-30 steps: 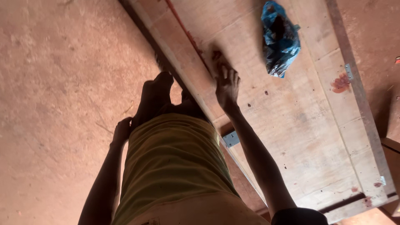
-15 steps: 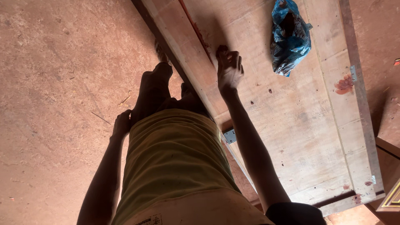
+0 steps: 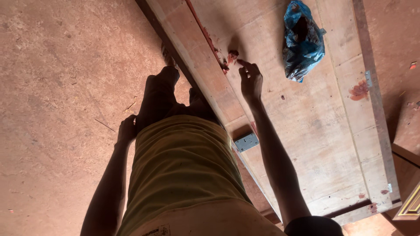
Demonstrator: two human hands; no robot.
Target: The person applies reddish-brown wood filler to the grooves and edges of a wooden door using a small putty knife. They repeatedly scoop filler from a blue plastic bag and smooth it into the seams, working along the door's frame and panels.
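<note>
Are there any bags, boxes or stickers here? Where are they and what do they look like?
Crumpled blue plastic bag: lying on the pale wooden door panel, beyond the right hand; open mouth, dark inside.
Small white label: bottom edge, on the clothing; rectangular, dark print.

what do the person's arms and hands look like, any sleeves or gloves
Both arms are bare from shoulder to fingertips. The hands, left hand and right hand, wear no gloves, rings or watch that can be made out. The person wears a sleeveless yellow-green top.
</note>
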